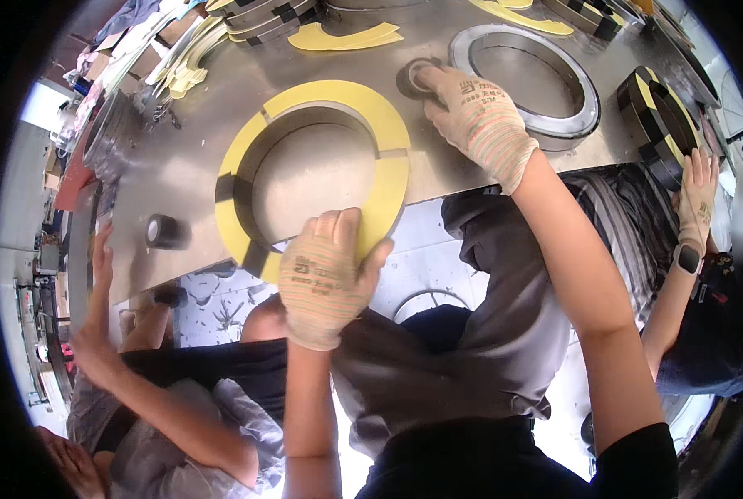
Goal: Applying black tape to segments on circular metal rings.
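Observation:
A large metal ring (392, 112) with yellow segments on its face and dark strips across them lies on the metal table in front of me. My left hand (321, 279), in a striped knit glove, grips its near rim, fingers over the inner edge and thumb at the outer side. Farther right, my gloved right hand (486, 121) has its fingers closed on a roll of dark tape (411, 81), held just above or on the tabletop; I cannot tell which. Beside that hand lies a bare grey metal ring (584, 91).
Another tape roll (165, 233) stands at the table's left. Yellow curved pieces (342, 37) and stacked rings (263, 21) are at the back. A co-worker's gloved hand (698, 195) touches a ring (650, 125) at right. Another person's bare hand (97, 345) is at left.

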Demonstrator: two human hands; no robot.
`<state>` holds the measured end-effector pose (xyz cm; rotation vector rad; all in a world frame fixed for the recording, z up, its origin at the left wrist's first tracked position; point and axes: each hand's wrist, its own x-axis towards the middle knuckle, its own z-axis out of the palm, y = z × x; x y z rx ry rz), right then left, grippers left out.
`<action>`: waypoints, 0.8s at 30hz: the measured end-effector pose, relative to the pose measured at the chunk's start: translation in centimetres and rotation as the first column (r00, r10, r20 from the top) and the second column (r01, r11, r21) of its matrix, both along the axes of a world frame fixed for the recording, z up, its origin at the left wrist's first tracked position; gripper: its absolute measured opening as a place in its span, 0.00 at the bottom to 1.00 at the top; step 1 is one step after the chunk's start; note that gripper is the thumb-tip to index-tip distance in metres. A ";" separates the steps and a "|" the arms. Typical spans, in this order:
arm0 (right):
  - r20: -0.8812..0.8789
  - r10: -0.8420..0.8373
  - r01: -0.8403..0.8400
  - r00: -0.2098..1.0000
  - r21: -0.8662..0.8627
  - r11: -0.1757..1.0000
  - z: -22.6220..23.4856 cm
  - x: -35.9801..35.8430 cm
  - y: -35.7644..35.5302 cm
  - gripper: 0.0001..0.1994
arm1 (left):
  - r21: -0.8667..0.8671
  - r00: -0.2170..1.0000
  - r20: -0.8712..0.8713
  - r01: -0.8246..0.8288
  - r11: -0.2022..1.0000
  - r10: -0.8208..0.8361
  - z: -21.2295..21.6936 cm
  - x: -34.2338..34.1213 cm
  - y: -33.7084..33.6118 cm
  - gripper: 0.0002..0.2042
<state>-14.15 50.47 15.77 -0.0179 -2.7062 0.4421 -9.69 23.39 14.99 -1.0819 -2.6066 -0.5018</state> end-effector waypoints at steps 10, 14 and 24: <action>-0.157 0.700 -0.676 0.697 0.183 0.714 -0.4 0.7 -0.4 0.23 | 0.188 0.998 -0.060 -0.011 0.982 0.022 0.8 -0.3 -2.0 0.25; -0.071 0.684 -0.666 0.726 0.174 0.725 -1.1 -0.1 -1.4 0.25 | 0.125 0.957 -0.210 -0.177 0.976 0.200 -1.9 -0.6 0.5 0.23; -0.126 0.705 -0.715 0.698 -0.056 0.697 -0.4 4.5 -3.2 0.16 | 0.092 0.971 -0.232 0.073 0.993 -0.049 -1.7 -0.5 -3.5 0.30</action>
